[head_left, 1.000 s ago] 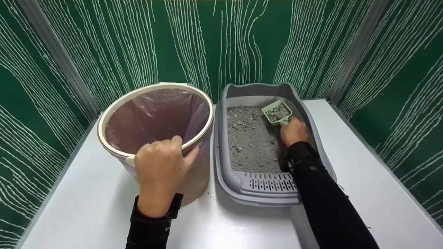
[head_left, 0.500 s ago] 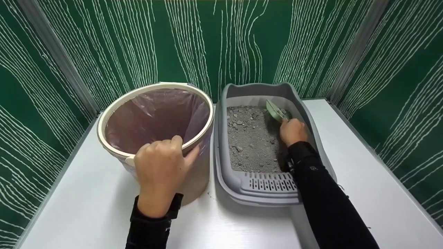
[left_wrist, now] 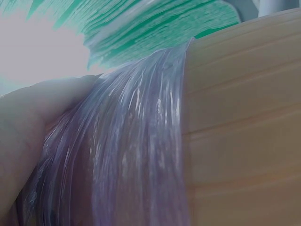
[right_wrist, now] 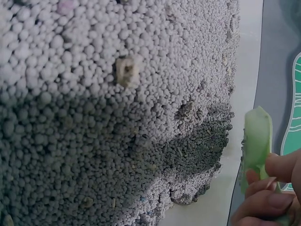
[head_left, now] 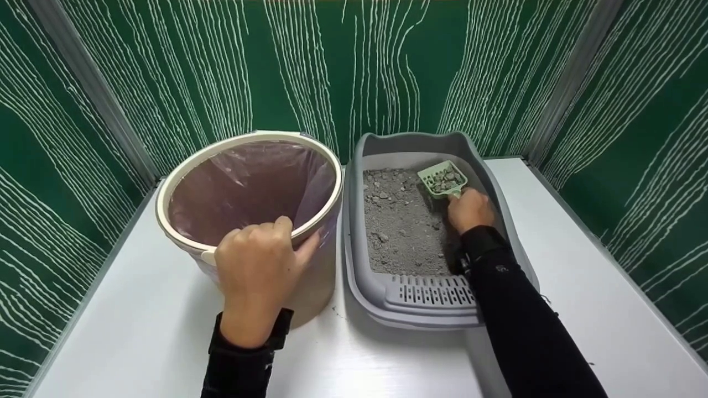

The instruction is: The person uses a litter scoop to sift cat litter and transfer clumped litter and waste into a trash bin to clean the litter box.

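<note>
My right hand grips the handle of a light green slotted litter scoop, held over the far right of a grey litter box. Clumps and granules lie in the scoop. In the right wrist view the fingers pinch the scoop's handle, and the scoop appears side-on near the box wall. My left hand holds the near rim of a beige trash bin, its fingers over the edge and thumb outside. A thin purple bag lines the bin and folds down its outside.
Grey litter with scattered clumps covers the box floor. At the box's near end is a slotted step. Bin and box stand side by side on a white table, with green white-lined walls around.
Half a second ago the scoop was tilted on its side; now it lies flatter, with its load showing. Larger clumps now stand out in it. The left hand has stayed on the rim.
</note>
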`<state>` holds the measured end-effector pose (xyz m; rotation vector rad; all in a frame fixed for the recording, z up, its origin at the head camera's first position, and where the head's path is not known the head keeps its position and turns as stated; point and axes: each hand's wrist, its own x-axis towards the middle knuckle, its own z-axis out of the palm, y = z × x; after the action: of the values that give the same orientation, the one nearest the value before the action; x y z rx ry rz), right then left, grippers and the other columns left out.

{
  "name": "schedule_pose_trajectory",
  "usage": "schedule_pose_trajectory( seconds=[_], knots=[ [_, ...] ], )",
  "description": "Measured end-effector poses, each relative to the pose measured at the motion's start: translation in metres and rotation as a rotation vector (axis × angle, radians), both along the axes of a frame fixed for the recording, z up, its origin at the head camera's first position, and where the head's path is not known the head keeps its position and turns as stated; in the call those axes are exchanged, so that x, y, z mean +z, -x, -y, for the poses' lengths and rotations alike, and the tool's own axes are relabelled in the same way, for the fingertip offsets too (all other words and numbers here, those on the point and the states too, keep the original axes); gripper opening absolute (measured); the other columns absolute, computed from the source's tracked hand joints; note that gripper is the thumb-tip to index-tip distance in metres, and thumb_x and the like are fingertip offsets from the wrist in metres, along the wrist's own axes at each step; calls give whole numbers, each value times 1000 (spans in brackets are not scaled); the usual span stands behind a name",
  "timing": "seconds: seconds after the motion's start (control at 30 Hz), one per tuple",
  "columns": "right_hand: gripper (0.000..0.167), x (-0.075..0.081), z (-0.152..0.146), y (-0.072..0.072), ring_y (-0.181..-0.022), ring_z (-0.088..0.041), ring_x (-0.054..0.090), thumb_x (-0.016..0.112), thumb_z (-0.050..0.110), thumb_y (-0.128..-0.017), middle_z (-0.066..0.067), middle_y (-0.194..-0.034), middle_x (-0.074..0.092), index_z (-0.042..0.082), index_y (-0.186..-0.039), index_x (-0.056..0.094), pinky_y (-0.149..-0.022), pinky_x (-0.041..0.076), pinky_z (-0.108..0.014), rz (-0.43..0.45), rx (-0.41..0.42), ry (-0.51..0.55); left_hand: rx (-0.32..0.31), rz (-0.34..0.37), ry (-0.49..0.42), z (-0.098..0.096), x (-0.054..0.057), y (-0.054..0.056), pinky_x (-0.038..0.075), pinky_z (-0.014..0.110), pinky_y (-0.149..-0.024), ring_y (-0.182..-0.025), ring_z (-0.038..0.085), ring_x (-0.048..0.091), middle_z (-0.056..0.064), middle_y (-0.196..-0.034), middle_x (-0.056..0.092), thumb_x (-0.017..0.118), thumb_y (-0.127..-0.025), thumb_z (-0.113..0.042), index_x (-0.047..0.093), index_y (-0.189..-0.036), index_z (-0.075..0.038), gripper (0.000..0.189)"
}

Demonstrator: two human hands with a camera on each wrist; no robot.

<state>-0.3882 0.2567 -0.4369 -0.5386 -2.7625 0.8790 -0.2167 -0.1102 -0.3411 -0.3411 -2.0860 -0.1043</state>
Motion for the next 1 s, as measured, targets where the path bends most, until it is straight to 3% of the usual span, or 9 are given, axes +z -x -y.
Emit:
schedule_pose_trajectory(
  seconds=[0.33, 0.7, 1.0],
  knots=[
    [47, -4, -2, 2, -133, -51, 57, 58, 24, -109, -35, -143, 59, -7, -145, 57, -108, 45, -60, -52, 9, 6, 3, -7, -3, 0, -1, 2, 36, 40, -42, -38, 29, 48, 3, -46, 39, 90, -80, -47, 46, -57, -11, 61],
    [51, -2, -1, 2, -136, -50, 54, 57, 26, -109, -33, -146, 57, -6, -149, 52, -112, 42, -59, -41, 26, 52, 4, -3, 1, 0, 0, 1, 36, 41, -43, -39, 30, 50, 4, -46, 40, 91, -78, -48, 47, -58, -11, 61],
    [48, -1, 1, 3, -127, -51, 61, 47, 32, -112, -32, -140, 62, -5, -137, 66, -104, 47, -62, -26, 15, 69, -3, -4, -8, 0, 0, 2, 36, 41, -42, -39, 30, 49, 3, -46, 39, 91, -78, -47, 46, -58, -11, 61]
  ],
)
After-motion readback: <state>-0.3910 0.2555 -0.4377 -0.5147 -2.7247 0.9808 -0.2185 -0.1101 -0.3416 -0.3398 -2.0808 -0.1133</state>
